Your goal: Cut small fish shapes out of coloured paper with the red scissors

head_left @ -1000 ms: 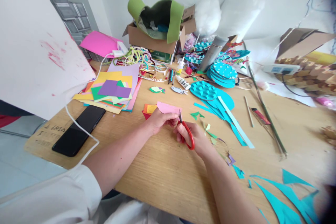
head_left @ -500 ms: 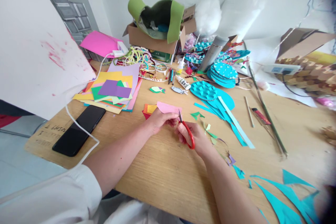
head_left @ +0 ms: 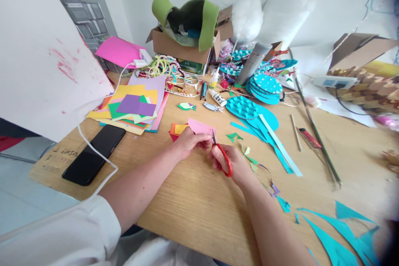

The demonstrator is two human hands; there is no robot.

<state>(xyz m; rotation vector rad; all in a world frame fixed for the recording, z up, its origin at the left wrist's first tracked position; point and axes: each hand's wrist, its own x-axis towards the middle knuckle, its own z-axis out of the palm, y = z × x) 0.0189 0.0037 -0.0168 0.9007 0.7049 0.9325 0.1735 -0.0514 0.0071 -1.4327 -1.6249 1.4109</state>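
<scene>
Between the fingers of my left hand (head_left: 192,143) is a piece of pink paper (head_left: 201,128), its far part sticking out beyond the knuckles. My right hand (head_left: 229,161) is closed around red-handled scissors (head_left: 225,158), with the blades up against the pink paper's right edge. Just behind my left hand lie small orange, red and yellow papers (head_left: 181,129). Farther back rest a green paper fish (head_left: 187,107) and a grey-white fish cutout (head_left: 213,107). Green paper scraps (head_left: 234,136) lie right of the scissors.
A stack of coloured paper (head_left: 137,108) and a black phone (head_left: 94,154) are on the left, with a white cable crossing the phone. Blue felt-like ovals (head_left: 242,108), strips and a stick (head_left: 314,120) lie right. A metal flask (head_left: 254,63) and cardboard box (head_left: 181,48) stand behind.
The pink paper has shifted very slightly in my left hand, its far left corner moving a little right. Both hands stay almost in place.
</scene>
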